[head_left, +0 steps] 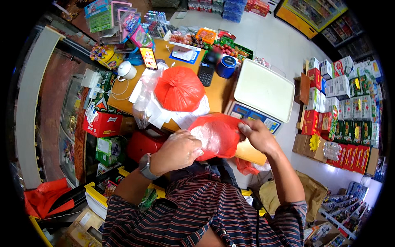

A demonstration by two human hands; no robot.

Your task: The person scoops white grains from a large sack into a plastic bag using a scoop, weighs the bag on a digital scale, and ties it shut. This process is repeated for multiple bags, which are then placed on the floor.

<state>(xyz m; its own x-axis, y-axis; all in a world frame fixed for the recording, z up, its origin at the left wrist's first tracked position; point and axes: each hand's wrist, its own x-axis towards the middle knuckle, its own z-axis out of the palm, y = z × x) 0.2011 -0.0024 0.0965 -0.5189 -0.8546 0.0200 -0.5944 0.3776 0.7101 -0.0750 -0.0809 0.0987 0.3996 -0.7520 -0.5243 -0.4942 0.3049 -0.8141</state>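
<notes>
Between my hands an opened red plastic bag (226,131) hangs at the front edge of the wooden counter (219,95). White material, partly in clear plastic, shows inside it; I cannot tell exactly what it is. My left hand (179,151) grips the bag's left rim, a watch on its wrist. Opposite, my right hand (257,134) pinches the right rim with thumb and fingers. Just beyond, a full red plastic bag (179,88), gathered at its top, sits on papers (197,111) on the counter. Crumpled clear plastic bags (143,102) lie to its left.
At the right stands a weighing scale (264,89) with a pale tray. A card terminal (206,74), a blue cylinder (227,66), a phone (148,58) and a lidded white mug (126,71) stand on the counter. Fruit trays (226,49) line its back. Stacked boxes (342,92) rise at far right.
</notes>
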